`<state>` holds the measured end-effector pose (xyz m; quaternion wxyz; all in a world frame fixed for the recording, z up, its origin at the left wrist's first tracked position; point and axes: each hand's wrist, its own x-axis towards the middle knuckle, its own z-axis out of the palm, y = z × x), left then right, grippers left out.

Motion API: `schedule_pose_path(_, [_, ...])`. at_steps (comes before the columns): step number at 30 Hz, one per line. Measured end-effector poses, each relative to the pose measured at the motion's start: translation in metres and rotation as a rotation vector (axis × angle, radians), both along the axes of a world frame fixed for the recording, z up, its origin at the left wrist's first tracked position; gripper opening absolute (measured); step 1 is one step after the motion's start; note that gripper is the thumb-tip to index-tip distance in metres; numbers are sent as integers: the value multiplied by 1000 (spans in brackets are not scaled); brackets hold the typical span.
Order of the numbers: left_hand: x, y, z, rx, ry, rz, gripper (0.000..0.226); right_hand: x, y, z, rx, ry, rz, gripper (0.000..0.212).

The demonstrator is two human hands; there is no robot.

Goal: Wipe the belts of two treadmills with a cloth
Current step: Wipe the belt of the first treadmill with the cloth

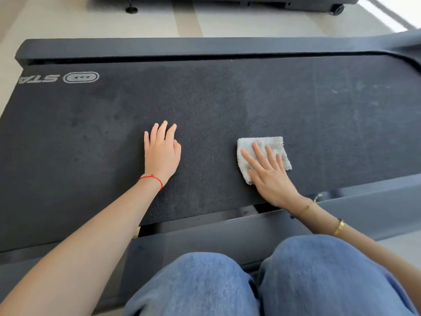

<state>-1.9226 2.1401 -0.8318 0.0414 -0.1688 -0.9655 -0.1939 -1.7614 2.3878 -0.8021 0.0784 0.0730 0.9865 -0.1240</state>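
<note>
belt (227, 99): dark, grainy running surface, stretches left to right across pretty much the whole view. Left part looks darker, right part is paler with faint dusty streaks and scuffs.

logo (80, 77): white oval badge with letters next to it, far left on the belt, reads upside down from here.

cloth (271, 147): small pale fluffy one, folded into a rough square, lying flat on the belt right of centre, closer to the near edge.

right hand (271, 176): flat on top of the cloth, fingers straight and spread a bit, pressing down, not curled round it. Far half of the cloth sticks out past the fingertips.

left hand (161, 153): palm down straight on the belt, left of the cloth and well apart from it, fingers straight and close together, holding nothing.

red string (151, 178): thin bracelet on the left wrist.

gold bangle (339, 226): on the right forearm, plus a thinner chain nearer the wrist.

side rails: far rail (182, 45) runs along the far edge of the belt, near rail (205, 242) sits between the belt and the knees.

knees (250, 286): blue jeans, at the bottom of the view.

second treadmill (250, 2): only its base shows, at the far top edge, across pale floor (102, 21).
</note>
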Motion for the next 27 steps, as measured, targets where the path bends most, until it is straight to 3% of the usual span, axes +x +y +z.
schedule_pose_path(4, [-2,22,3,7,-6,97,45,18,-25,-7,4,24,409,52])
schedule_pose_path(7, [-5,42,3,-36,25,92,45,14,-11,-8,-39,35,536,50])
schedule_pose_path(14, [0,85,0,-52,23,95,49,-103,81,-1,-44,19,73,50])
schedule_pose_path(22, [8,92,-5,-68,46,150,49,-73,66,-10,-66,82,562,50])
schedule_pose_path(24, [10,94,-4,-71,46,158,50,-96,89,-11,-16,88,548,51])
schedule_pose_path(27, [10,96,-2,-109,33,166,50,-154,121,-7,65,54,307,52])
